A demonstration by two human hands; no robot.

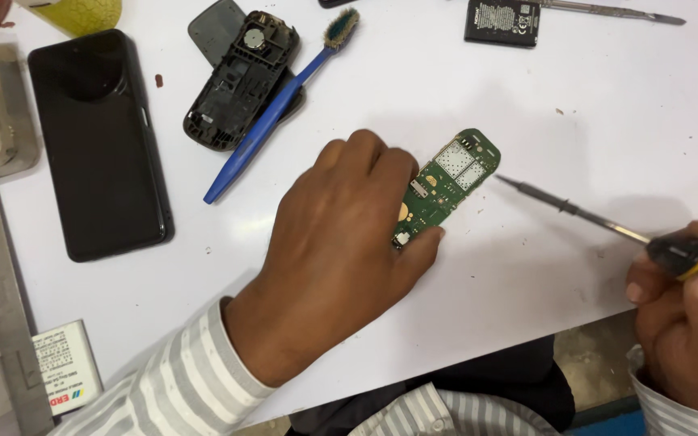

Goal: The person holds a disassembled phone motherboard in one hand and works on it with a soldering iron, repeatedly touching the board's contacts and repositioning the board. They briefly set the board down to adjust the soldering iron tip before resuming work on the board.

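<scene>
Grip, left: left hand (341, 250) lies palm-down over the near end of the green circuit board (448, 184), fingertips and thumb pressing it flat to the white table (607, 121); the far end of the board juts out past the fingers.
Grip, right: right hand (684, 315) is wrapped tight around the yellow-and-blue handle of a screwdriver (599, 222), whose thin shaft points toward the board.
Gap: the screwdriver tip stands just beside the board's far end, apart from it.
Open room: bare table lies beyond the board and between the two hands; the table's near edge runs just under both wrists.
Beyond the left hand: a blue toothbrush (276, 105) rests slanted across an opened black phone shell (240, 81), near the knuckles.
Farther out: a black smartphone (98, 145) lies face-up, well apart from the grip; a black battery (502, 22) and a metal tool (607, 11) sit at the far edge.
Hidden: the board's near end is covered by the left hand.
Cut off: the right hand runs out of the picture, so the handle's end is unseen.
Hard to make out: small specks on the table near the board, possibly screws or debris.
</scene>
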